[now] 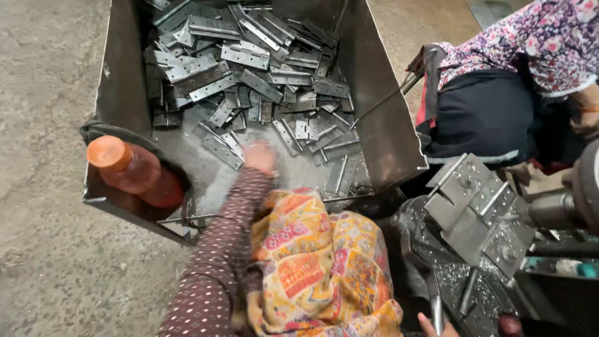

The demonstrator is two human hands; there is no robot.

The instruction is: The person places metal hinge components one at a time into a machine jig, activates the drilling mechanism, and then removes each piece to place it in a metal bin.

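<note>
My left hand point(259, 156), at the end of a maroon dotted sleeve, reaches into a big grey metal bin point(387, 125). It is blurred and hovers over the bin's bare floor, just beside a loose flat metal plate point(223, 151). Whether it holds anything cannot be made out. A heap of several flat perforated metal plates point(249, 68) fills the far part of the bin. Only the fingertips of my right hand point(429, 327) show at the bottom edge, next to an upright metal lever point(437, 308). Its grip is hidden.
An orange-capped bottle of reddish liquid point(134, 173) lies at the bin's near left corner. A metal press fixture point(480, 212) strewn with shavings stands at the right. Another person in floral clothing point(536, 43) sits at the upper right. Concrete floor point(43, 125) lies to the left.
</note>
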